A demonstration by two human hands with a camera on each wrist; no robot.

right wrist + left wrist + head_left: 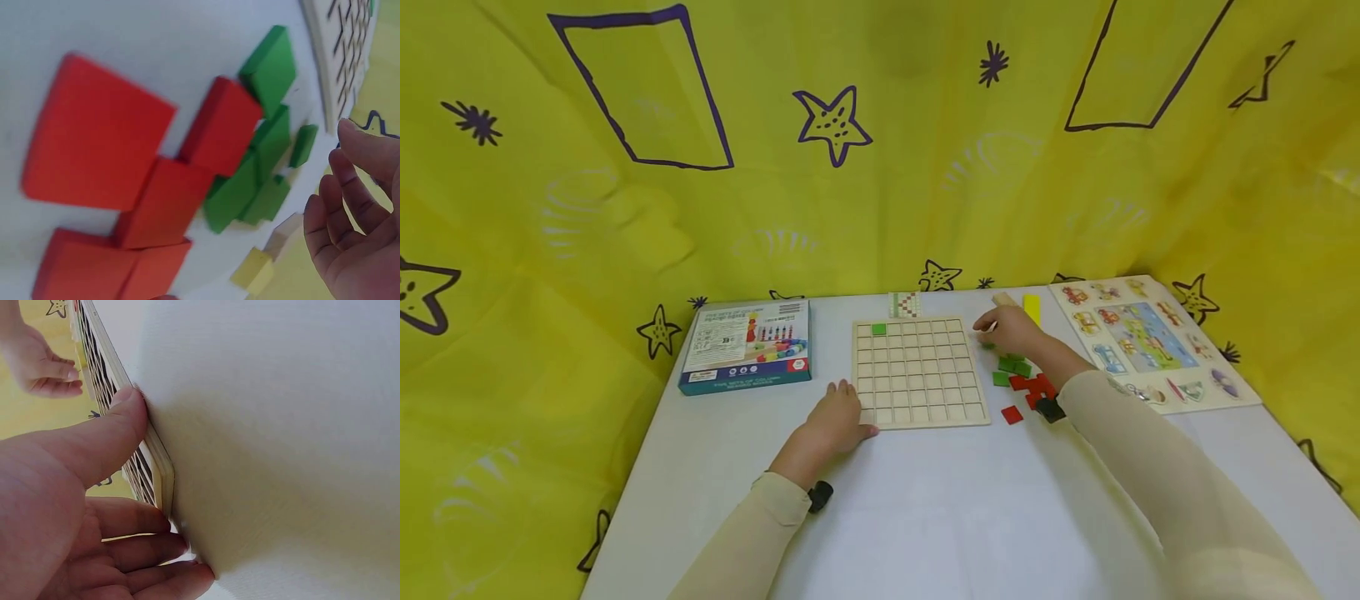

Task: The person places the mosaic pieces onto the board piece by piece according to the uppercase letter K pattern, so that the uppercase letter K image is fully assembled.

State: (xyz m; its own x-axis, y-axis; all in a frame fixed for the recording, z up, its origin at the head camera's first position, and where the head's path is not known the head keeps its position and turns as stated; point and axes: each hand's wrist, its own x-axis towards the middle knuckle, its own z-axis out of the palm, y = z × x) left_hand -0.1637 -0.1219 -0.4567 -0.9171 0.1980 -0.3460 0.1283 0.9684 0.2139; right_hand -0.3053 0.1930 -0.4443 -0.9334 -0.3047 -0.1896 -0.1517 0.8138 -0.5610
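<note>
A wooden grid board (921, 372) lies flat on the white table, with one green tile (879, 329) in its far row near the left corner. My left hand (835, 419) touches the board's near left corner, thumb against the front edge and loosely bent fingers by the left side. Just past the board's right edge, my right hand (1011, 331) hovers over the loose green tiles (1002, 379). Its thumb and fingers (337, 219) are apart in the right wrist view, and nothing shows between them. Red tiles (94, 137) lie nearer, partly overlapping.
A patterned card (904, 305) lies behind the board. Yellow pieces (1032, 307) and pale wooden pieces (1002, 298) sit behind my right hand. A game box (745, 346) is on the left, a picture puzzle board (1150, 342) on the right. Yellow printed cloth (895, 192) surrounds the table.
</note>
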